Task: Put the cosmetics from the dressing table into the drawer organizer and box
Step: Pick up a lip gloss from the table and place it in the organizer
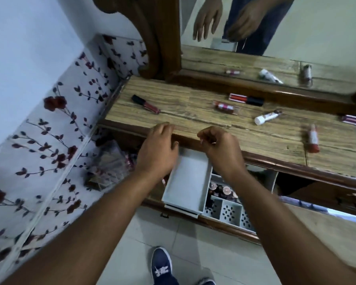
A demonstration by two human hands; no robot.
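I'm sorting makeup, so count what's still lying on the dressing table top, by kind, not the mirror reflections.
Black-capped lip gloss tubes: 2
White-capped tube: 1
Other red or pink tubes: 3
Total: 6

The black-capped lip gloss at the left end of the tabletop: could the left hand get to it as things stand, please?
Probably yes. The left hand holds nothing, and only bare tabletop lies between it and the lip gloss.
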